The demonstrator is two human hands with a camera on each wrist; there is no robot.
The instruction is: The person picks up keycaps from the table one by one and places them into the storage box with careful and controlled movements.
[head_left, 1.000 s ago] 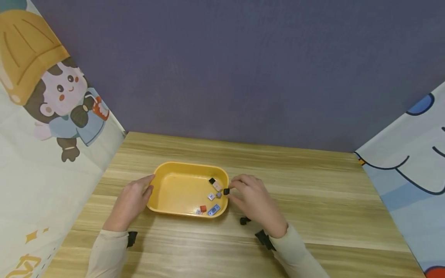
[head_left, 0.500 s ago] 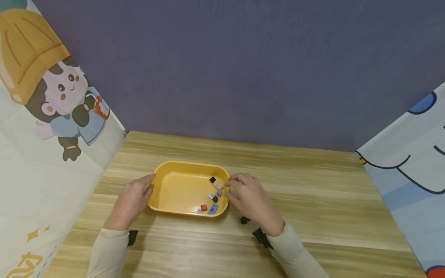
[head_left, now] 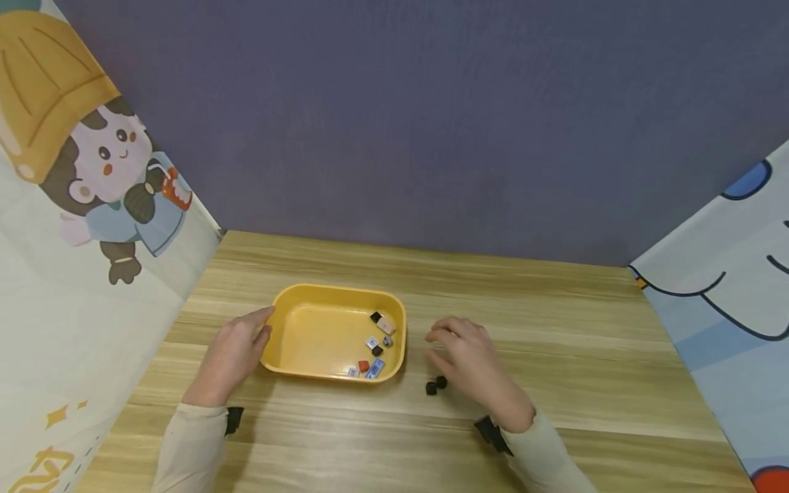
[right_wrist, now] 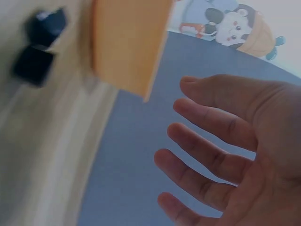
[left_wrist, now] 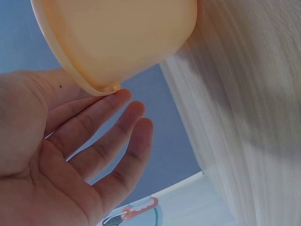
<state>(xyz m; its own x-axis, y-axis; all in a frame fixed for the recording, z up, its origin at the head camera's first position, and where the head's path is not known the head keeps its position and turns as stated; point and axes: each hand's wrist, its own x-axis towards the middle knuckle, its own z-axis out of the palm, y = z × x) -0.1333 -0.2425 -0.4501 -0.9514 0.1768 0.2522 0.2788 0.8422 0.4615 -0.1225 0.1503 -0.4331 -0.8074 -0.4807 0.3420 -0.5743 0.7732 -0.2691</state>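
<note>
A yellow tray [head_left: 333, 375] with rounded corners stands on the wooden table. My left hand [head_left: 231, 352] touches its left end, with fingers extended and relaxed; part of the thumb is hidden behind the tray in the left wrist view. Small pieces lie in the tray's right part: a black block [head_left: 377, 350], a red cube [head_left: 364, 365], a blue printed block [head_left: 374, 369], a beige block with a black end [head_left: 385, 323] and several small white and grey ones. To the right, my right hand [head_left: 471, 356] hovers with spread fingers and holds nothing. Two small black blocks [head_left: 431, 388] lie below its fingers.
The table [head_left: 555, 322] runs back to a dark blue-grey wall [head_left: 419, 123]. Cartoon-printed panels [head_left: 111, 239] flank it on both sides. Black wrist mounts [head_left: 492, 433] sit under the sleeves.
The black block that my right hand pinched at the tray's right rim now lies inside the tray. That hand has let go and moved right. My left hand stays at the tray.
</note>
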